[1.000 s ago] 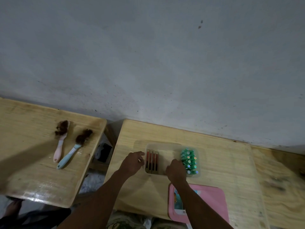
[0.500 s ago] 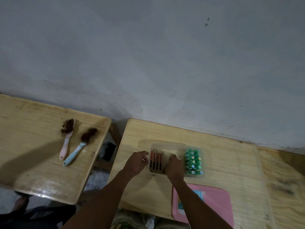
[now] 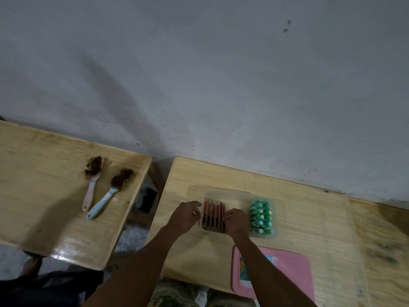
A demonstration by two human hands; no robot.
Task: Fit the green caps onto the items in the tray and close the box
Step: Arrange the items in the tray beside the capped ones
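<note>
While both hands sit at the row of slim red-and-gold tubes (image 3: 213,216) in the clear plastic tray (image 3: 228,193) on the pale wooden surface (image 3: 309,218), capping looks barely begun. The left hand (image 3: 187,217) curls at the tray's left edge, the right hand (image 3: 236,221) at the row's right end; whether either's fingers grip a tube I cannot tell. Next, reach for the green caps (image 3: 261,216) clustered just right.

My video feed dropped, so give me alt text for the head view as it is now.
Both hands rest at a clear tray on a wooden table: the left hand at its left edge, the right hand beside a row of red tubes. Green caps sit clustered at the tray's right end, and a pink lid lies nearer the person.
</note>
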